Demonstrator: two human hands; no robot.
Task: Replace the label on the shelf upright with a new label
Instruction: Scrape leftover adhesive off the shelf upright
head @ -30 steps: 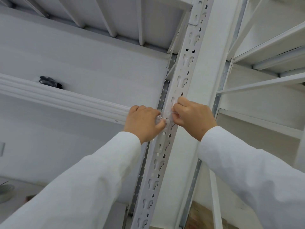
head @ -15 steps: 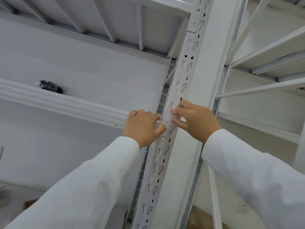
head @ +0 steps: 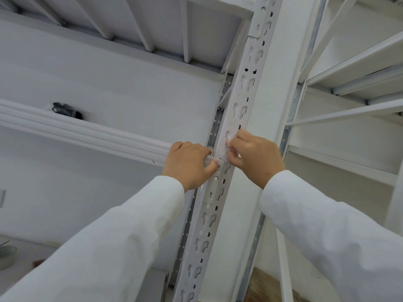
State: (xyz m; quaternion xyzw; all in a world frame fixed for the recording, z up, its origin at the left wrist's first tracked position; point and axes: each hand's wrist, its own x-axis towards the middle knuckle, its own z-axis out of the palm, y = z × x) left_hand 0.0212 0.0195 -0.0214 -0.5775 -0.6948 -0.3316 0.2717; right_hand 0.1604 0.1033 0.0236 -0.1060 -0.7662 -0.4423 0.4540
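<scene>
A white slotted shelf upright (head: 239, 101) runs slanted from bottom centre to top right. A pale, near-white label (head: 220, 159) lies across its face at mid height. My left hand (head: 189, 164) pinches the label's left end between thumb and fingers, beside the upright's left edge. My right hand (head: 255, 155) presses its fingertips on the upright's face at the label's right end and just above it. The label's right part is hidden under those fingers. Both arms are in white sleeves.
A white shelf beam (head: 87, 131) meets the upright from the left, with a small dark object (head: 66, 110) lying on that shelf. More white shelves (head: 349, 114) stand to the right. A round grey thing (head: 6, 256) sits at the lower left.
My right hand has shifted a little up and along the upright's face, fingertips pressing higher. The left hand keeps its pinch at the label's left end. The view has drifted slightly.
</scene>
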